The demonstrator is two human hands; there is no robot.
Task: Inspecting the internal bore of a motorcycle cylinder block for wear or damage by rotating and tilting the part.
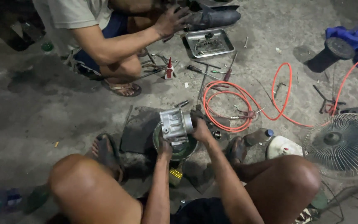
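I squat on a concrete floor with my knees at either side. A grey metal engine cylinder block with fins rests over a round dark green bowl. My left hand grips the block's near lower edge. Against the block's right side my right hand is closed and greasy. A dark mat lies under and left of the bowl.
A second person squats opposite, a hand on a dark part. A metal tray with small parts, screwdrivers, a small red-capped bottle, a coiled orange hose and a floor fan surround me.
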